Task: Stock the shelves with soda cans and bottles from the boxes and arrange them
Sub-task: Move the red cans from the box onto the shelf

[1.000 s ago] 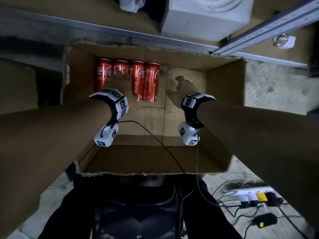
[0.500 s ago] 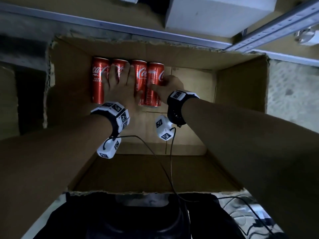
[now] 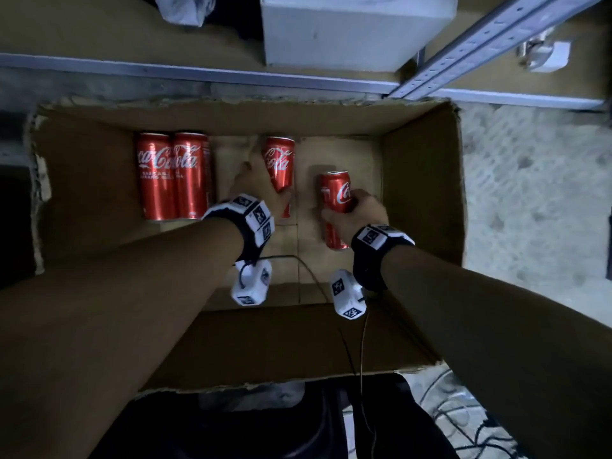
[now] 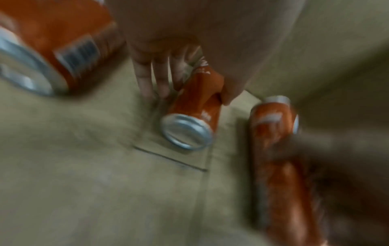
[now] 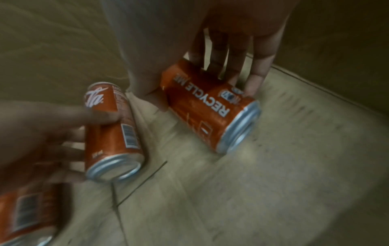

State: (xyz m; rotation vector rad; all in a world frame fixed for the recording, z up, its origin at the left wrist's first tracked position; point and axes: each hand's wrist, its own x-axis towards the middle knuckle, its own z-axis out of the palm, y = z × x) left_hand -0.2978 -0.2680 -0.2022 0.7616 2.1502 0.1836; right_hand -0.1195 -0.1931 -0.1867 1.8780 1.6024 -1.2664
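Where four cans lay together, each hand's fingers now grip one: left hand [image 3: 261, 190], right hand [image 3: 359, 215].

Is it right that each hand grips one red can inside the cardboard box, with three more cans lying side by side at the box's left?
Not quite: two cans, not three, lie side by side at the left of the cardboard box, as the head view shows. The rest holds: the left hand grips one red can and the right hand grips another.
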